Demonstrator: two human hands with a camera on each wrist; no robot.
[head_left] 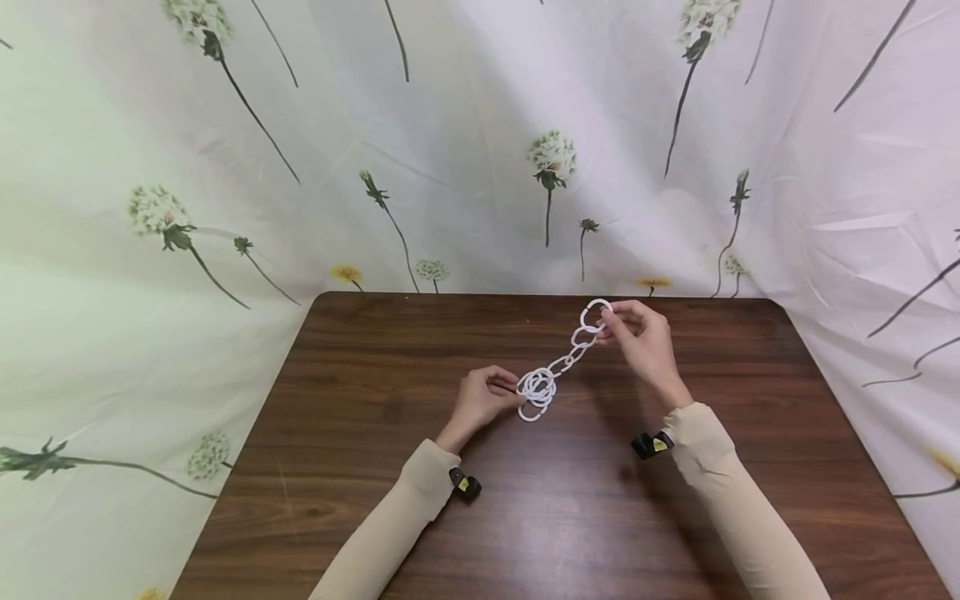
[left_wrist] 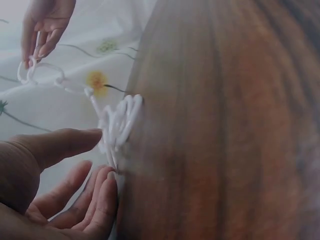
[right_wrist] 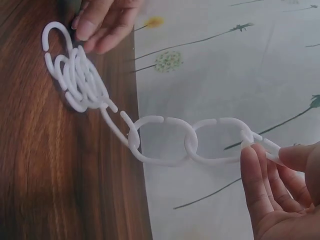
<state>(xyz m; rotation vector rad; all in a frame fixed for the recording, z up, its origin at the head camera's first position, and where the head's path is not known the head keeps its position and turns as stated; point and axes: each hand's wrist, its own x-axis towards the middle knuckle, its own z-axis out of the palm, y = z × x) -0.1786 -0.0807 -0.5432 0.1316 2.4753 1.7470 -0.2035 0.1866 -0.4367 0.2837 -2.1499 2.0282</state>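
Above the far middle of the wooden table [head_left: 570, 517], a white plastic chain [head_left: 570, 358] is stretched on a slant, its long axis running from a bunched heap of links [head_left: 537, 392] up and away to the far right. The free end is pinched between the thumb and fingertips of the right hand [head_left: 641, 342], which is held raised, so several links hang taut in the air. The heap lies on the tabletop just right of the left hand [head_left: 480, 400]; its fingers are loosely curled beside the links, and whether they actually grip one cannot be told. The heap is thus nearer the left hand, the lifted end nearer the right. Behind and beside the table, a pale cloth printed with dandelions [head_left: 225, 208] is hung as a backdrop.
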